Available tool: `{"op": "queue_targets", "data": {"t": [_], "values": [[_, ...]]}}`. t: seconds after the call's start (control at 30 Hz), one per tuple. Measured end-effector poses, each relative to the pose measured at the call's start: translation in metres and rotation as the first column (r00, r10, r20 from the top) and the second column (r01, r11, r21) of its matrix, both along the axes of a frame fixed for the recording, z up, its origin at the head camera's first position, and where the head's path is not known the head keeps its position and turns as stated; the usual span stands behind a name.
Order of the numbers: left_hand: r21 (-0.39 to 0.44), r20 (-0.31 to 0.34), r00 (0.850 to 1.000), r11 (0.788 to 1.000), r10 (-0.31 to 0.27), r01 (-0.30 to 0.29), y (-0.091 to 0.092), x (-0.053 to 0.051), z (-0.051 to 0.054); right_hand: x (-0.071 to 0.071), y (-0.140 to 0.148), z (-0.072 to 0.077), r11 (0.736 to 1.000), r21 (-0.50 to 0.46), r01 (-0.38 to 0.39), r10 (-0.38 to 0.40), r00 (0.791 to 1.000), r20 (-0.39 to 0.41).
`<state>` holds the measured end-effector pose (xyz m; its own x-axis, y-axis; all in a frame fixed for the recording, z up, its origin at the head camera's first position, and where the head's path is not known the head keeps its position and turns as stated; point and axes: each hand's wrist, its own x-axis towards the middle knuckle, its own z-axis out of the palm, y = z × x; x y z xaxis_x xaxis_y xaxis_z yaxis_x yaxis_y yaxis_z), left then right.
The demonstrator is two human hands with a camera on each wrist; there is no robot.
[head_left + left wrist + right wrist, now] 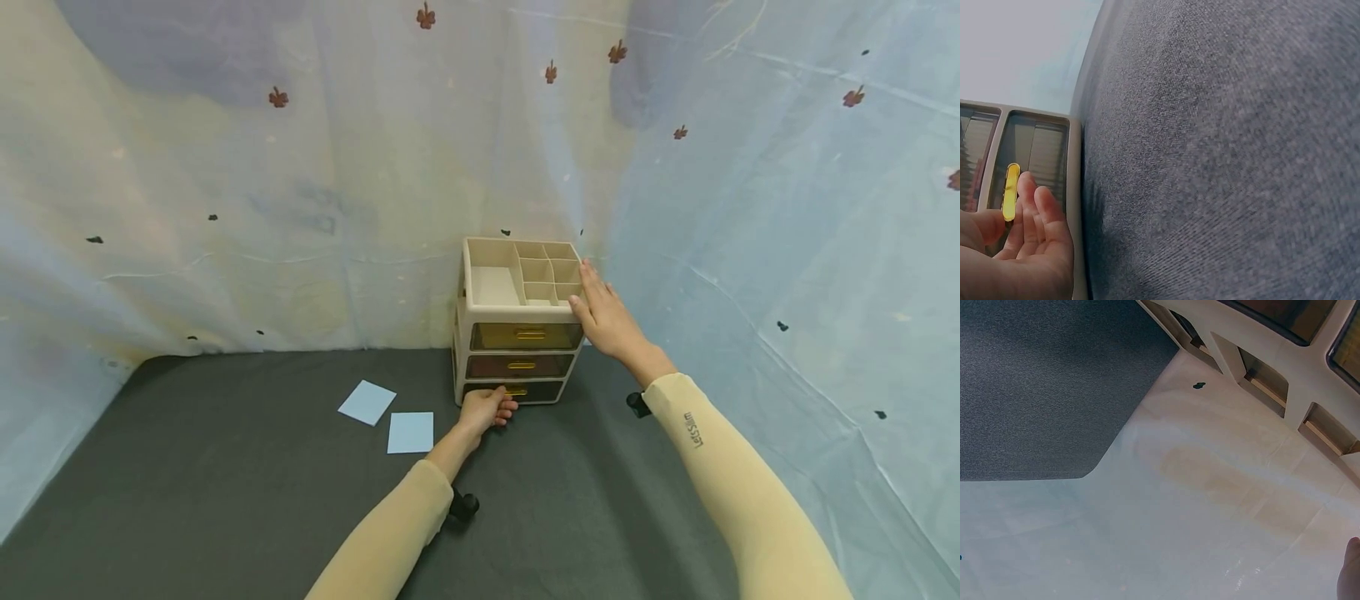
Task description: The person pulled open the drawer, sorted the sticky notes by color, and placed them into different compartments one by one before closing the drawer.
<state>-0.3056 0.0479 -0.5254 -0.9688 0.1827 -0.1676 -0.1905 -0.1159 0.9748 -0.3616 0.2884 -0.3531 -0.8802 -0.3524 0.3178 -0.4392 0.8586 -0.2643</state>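
Note:
A cream desktop drawer organizer (467, 333) stands against the backdrop. Its top is divided into compartments, and below are three tinted drawers with gold handles. At the bottom drawer (543, 390), my left hand (483, 410) pinches the gold handle (1011, 192) between thumb and fingers, as the left wrist view shows. That drawer sits flush in the frame. My right hand (609, 321) lies with straight fingers against the organizer's upper right side, thumb at the front top edge. Only a fingertip (1350, 575) of it shows in the right wrist view.
Two light blue paper squares (367, 402) (411, 432) lie on the dark grey tabletop (247, 483), left of the organizer. A pale patterned cloth backdrop (360, 167) rises behind and along the right side.

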Motion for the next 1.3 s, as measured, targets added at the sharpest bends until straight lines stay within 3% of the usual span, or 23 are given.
{"op": "queue_targets", "data": {"t": [0.47,0.87,1.3], "values": [[-0.010,-0.006,1.000,1.000,0.014,-0.014,0.002,0.010,-0.004,0.002,-0.001,-0.001,1.000,0.001,-0.002,0.002,1.000,0.004],[0.009,-0.032,0.999,1.000,0.028,-0.027,0.007,0.029,-0.009,0.001,0.001,0.000,1.000,0.011,-0.006,0.006,1.000,-0.002],[-0.011,-0.039,0.999,1.000,-0.007,0.007,0.005,0.050,-0.009,0.001,0.001,0.001,1.000,0.010,-0.012,0.012,1.000,-0.005]]}}
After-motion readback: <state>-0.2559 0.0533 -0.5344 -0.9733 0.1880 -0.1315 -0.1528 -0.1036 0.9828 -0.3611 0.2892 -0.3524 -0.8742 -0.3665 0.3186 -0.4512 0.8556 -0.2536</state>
